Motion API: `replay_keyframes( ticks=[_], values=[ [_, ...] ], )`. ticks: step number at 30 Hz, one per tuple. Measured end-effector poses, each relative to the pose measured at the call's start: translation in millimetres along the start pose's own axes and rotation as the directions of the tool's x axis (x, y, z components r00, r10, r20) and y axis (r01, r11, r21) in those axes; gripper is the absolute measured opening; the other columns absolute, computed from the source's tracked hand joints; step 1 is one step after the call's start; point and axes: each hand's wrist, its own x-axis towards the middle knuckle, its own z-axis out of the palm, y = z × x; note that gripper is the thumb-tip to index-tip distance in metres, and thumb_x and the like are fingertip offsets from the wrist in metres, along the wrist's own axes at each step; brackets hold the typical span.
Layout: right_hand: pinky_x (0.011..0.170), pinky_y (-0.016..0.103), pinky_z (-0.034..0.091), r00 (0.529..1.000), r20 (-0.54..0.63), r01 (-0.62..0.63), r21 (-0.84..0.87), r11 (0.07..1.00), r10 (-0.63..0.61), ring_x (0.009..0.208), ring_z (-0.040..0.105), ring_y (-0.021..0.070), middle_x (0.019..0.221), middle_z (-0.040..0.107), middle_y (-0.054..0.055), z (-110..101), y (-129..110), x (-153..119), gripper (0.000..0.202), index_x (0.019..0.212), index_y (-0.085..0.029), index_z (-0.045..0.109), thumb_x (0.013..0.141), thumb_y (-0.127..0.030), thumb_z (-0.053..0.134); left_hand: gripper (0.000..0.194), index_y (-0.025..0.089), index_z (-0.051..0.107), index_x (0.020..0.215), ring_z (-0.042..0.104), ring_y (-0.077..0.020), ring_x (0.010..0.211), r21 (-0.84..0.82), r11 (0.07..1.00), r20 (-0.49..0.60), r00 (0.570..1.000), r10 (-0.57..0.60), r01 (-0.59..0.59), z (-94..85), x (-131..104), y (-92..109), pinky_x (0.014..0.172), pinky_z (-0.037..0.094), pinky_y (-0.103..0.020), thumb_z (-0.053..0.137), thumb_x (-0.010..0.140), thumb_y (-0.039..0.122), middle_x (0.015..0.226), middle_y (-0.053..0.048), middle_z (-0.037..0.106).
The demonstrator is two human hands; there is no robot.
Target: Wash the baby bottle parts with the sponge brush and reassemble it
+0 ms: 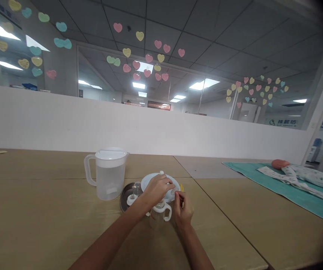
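My left hand (158, 188) reaches over the light blue plate (147, 180), its fingers bent and pinched together. Just to the right, my right hand (184, 209) is closed, thumb against fingers. A small pale, see-through piece (173, 191) shows between the two sets of fingertips; its kind and which hand grips it cannot be told. Below them stands a clear baby bottle (157, 218) with white side handles, its open neck partly behind my left hand. A round metal dish (124, 198) to the left bears a white bottle ring (132, 200) and a clear dome cap (137, 188).
A clear plastic jug (110, 180) with water and a white lid stands left of the dish. Something yellow (181, 187) shows at the plate's right edge. Far right, a green mat (251, 176) holds patterned cloth (313, 178) and a reddish round object (280, 164).
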Motion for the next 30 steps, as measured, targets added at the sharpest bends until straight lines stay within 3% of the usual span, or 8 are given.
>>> replay_keyframes(
  ticks=[4,8,12,18,24,30],
  values=[
    [0.056,0.020,0.044,0.996,0.066,-0.058,-0.044,0.997,0.061,0.059,0.056,0.0099,0.069,0.060,0.001,0,2,0,0.019,0.083,-0.017,0.057,0.094,-0.026,0.044,0.014,0.020,0.065,0.095,0.057,-0.0173,0.085,0.070,0.997,-0.109,0.993,0.031,-0.024,1.5,-4,-4,0.073,0.044,-0.031,0.053,0.089,0.017,0.096,-0.004,0.066],
    [0.052,0.020,0.037,0.986,0.165,0.018,-0.098,0.995,-0.002,0.051,0.048,0.0091,0.056,0.050,-0.003,2,4,-1,0.035,0.066,-0.018,0.051,0.097,-0.026,0.036,0.017,0.018,0.064,0.096,0.058,-0.0161,0.083,0.054,0.996,-0.246,0.966,0.079,-0.067,-0.5,-5,-4,0.071,0.045,-0.029,0.048,0.091,0.015,0.097,-0.005,0.066],
    [0.049,0.021,0.035,0.974,0.215,0.089,-0.095,0.991,-0.067,0.049,0.049,0.0098,0.055,0.053,-0.001,3,8,-4,0.039,0.068,-0.018,0.053,0.098,-0.025,0.029,0.021,0.017,0.065,0.092,0.057,-0.0142,0.080,-0.001,0.990,-0.339,0.931,0.132,-0.141,-6.9,-2,6,0.071,0.045,-0.026,0.045,0.091,0.012,0.099,-0.005,0.067],
    [0.048,0.023,0.036,0.974,0.171,0.173,-0.135,0.976,-0.149,0.051,0.053,0.0125,0.058,0.057,0.002,3,17,-10,0.037,0.076,-0.016,0.057,0.097,-0.023,0.028,0.025,0.017,0.065,0.083,0.054,-0.0130,0.075,-0.029,0.975,-0.296,0.934,0.201,-0.219,-15.2,3,22,0.068,0.044,-0.025,0.042,0.092,0.012,0.094,-0.006,0.067],
    [0.050,0.024,0.038,0.970,0.139,0.220,-0.143,0.965,-0.201,0.050,0.053,0.0121,0.059,0.057,0.002,2,16,-10,0.031,0.079,-0.015,0.057,0.096,-0.019,0.032,0.029,0.020,0.068,0.089,0.055,-0.0134,0.081,-0.181,0.971,-0.252,0.962,0.105,-0.154,-6.9,1,15,0.072,0.045,-0.025,0.043,0.088,0.005,0.102,-0.004,0.067],
    [0.046,0.022,0.031,0.982,0.107,0.173,-0.145,0.974,-0.159,0.043,0.041,0.0080,0.049,0.042,-0.004,-3,10,-2,0.038,0.060,-0.018,0.046,0.097,-0.024,0.037,0.028,0.023,0.069,0.096,0.058,-0.0151,0.090,-0.263,0.964,-0.143,0.990,0.005,-0.043,-3.2,1,1,0.080,0.046,-0.027,0.048,0.087,0.007,0.099,-0.003,0.069]
  ],
)
